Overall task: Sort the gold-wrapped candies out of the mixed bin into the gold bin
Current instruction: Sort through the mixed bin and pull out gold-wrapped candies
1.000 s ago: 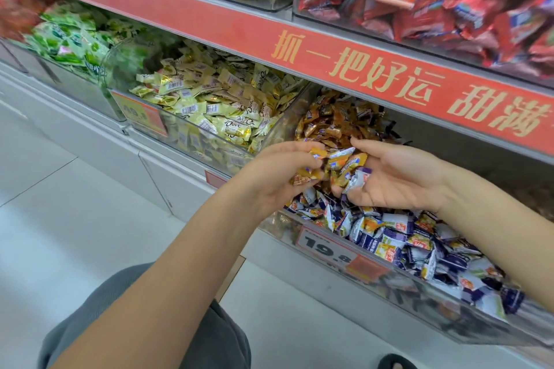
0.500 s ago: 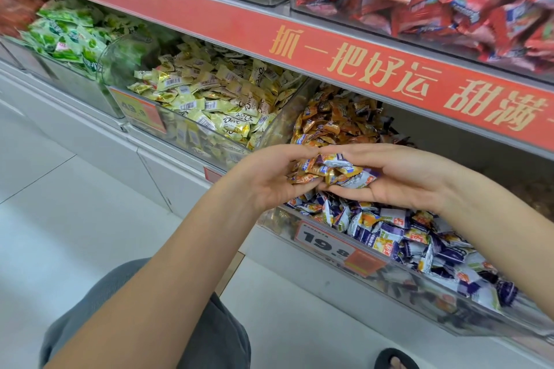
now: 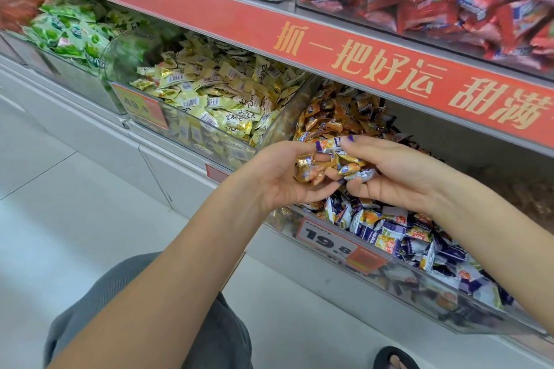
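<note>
Under the red shelf strip (image 3: 359, 69), clear mixed bin (image 3: 419, 302) of purple-and-white candies, orange-gold ones heaped at its back. Just left, gold bin (image 3: 209, 141) of pale gold Dove wrappers. Above the mixed bin, left hand (image 3: 278, 180) cupped around gold-wrapped candies (image 3: 308, 169); right hand (image 3: 395, 171) pinching several wrapped candies (image 3: 352, 166), fingertips touching the left's.

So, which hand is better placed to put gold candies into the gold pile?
Left. The left hand already grips gold candies and is nearer the gold pile. The right hand holds mixed wrappers.
</note>
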`<state>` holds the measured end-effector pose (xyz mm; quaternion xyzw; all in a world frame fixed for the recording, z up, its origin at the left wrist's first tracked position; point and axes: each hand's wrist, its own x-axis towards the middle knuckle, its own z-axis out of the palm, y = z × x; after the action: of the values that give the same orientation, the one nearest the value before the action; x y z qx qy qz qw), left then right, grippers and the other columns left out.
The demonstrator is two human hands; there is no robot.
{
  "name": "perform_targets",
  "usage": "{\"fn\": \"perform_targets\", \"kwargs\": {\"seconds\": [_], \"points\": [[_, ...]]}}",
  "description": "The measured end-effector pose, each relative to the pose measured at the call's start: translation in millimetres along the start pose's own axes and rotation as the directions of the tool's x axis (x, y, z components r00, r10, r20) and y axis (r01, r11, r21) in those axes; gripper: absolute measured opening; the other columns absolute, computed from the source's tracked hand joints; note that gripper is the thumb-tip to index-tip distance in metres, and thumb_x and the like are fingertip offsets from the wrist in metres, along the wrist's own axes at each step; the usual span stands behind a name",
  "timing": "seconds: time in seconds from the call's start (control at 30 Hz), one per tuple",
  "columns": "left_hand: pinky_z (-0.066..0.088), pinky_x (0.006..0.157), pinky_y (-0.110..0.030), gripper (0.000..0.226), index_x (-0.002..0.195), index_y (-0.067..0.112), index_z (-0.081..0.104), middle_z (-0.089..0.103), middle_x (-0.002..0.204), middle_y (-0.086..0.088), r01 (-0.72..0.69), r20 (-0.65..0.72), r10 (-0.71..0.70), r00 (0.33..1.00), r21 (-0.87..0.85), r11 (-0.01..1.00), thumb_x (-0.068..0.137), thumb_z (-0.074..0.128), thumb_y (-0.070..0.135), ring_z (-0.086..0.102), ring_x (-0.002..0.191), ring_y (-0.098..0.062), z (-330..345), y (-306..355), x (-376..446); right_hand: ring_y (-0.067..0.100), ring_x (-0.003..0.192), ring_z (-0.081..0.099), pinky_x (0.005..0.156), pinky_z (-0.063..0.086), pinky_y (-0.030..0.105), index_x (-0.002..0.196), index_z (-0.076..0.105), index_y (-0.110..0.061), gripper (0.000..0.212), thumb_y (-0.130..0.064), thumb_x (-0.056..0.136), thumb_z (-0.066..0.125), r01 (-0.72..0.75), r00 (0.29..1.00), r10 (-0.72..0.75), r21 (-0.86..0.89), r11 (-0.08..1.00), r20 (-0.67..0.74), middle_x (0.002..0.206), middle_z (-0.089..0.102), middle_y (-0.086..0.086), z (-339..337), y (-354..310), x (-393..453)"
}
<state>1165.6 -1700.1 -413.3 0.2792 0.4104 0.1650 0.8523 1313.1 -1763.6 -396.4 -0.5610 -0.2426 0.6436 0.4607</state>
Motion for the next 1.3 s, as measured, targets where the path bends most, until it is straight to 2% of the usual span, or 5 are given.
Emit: {"fn": "perform_targets", "kwargs": {"seconds": [0.27, 0.47, 0.9, 1.07, 1.3], "points": [[0.055, 0.073, -0.05, 0.016, 0.103, 0.008, 0.056, 0.055, 0.098, -0.016, -0.001, 0.002, 0.001, 1.0, -0.087, 0.996, 0.097, 0.045, 0.018, 0.061, 0.076, -0.03, 0, -2, 0, 0.009, 0.056, 0.061, 0.03, 0.031, 0.011, 0.118, 0.061, -0.012, 0.031, -0.032, 0.095, 0.054, 0.113, 0.99, -0.125, -0.152, 0.982, -0.072, 0.103, 0.062, 0.009, 12, 3, 6], [0.056, 0.058, -0.051, 0.024, 0.114, 0.01, 0.055, 0.056, 0.109, -0.017, -0.015, -0.025, 0.011, 1.0, -0.158, 0.987, 0.1, 0.04, 0.022, 0.063, 0.058, -0.028, -1, -2, 2, 0.009, 0.049, 0.061, 0.027, 0.029, 0.01, 0.108, 0.063, -0.024, 0.024, -0.037, 0.094, 0.048, 0.125, 0.991, -0.129, -0.153, 0.98, -0.022, 0.078, 0.069, -0.002, 19, -1, -1], [0.053, 0.054, -0.025, 0.029, 0.078, 0.01, 0.06, 0.064, 0.056, -0.006, -0.061, 0.02, 0.064, 0.998, -0.108, 0.992, 0.088, 0.061, 0.037, 0.055, 0.036, -0.015, 12, -5, -2, 0.008, 0.043, 0.052, 0.026, 0.023, 0.009, 0.105, 0.06, -0.023, 0.022, -0.032, 0.098, 0.041, 0.084, 0.993, -0.089, 0.064, 0.994, 0.073, 0.08, 0.066, 0.003, 21, 2, -8], [0.048, 0.04, -0.017, 0.015, 0.087, 0.001, 0.059, 0.062, 0.063, -0.01, -0.034, -0.002, 0.034, 0.999, -0.286, 0.958, 0.09, 0.061, 0.016, 0.059, 0.046, -0.015, 9, -5, 2, 0.008, 0.044, 0.053, 0.024, 0.026, 0.01, 0.116, 0.056, -0.011, 0.028, -0.028, 0.099, 0.043, 0.071, 0.997, -0.07, 0.185, 0.98, -0.013, 0.093, 0.064, 0.007, 16, 3, -3], [0.055, 0.059, -0.027, 0.013, 0.097, 0.0, 0.065, 0.064, 0.091, -0.022, -0.017, 0.055, 0.038, 0.998, -0.342, 0.939, 0.09, 0.055, 0.005, 0.065, 0.076, -0.024, 0, 2, -7, 0.015, 0.094, 0.064, 0.067, 0.056, 0.023, 0.106, 0.063, -0.013, 0.019, -0.013, 0.1, 0.045, 0.192, 0.879, -0.279, -0.247, 0.95, -0.387, 0.111, 0.063, 0.01, -21, -1, -7]]}}
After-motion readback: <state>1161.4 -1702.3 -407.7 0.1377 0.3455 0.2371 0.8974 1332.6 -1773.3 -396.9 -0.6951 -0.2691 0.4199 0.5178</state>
